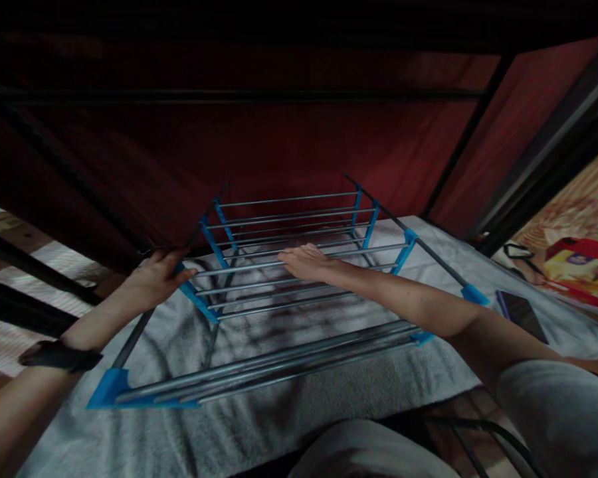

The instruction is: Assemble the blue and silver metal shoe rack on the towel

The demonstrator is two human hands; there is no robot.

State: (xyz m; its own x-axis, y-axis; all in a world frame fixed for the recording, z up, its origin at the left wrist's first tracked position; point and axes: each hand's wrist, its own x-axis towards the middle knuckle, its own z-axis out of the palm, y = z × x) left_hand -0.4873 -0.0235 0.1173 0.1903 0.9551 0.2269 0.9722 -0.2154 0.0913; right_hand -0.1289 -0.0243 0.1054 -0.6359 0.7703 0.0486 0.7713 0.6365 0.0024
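A shoe rack [289, 285] of grey metal tubes and blue plastic brackets lies across the grey cloth in front of me, with several rows of rods. My left hand [162, 273] is wrapped round the left side of the rack, at a blue bracket joining the side pole; a dark band circles that wrist. Nearer the middle, my right hand [306, 262] is closed over one of the cross rods. The nearest row of rods [289, 362] ends at a large blue corner bracket [114, 390] on the left. The undersides of both grips are hidden.
The grey cloth [349, 398] covers the surface under the rack. A phone [523, 315] lies on it at the right. Dark metal bars [239, 97] stand before a red panel [289, 146] at the back. A red and yellow package [581, 272] is at the far right.
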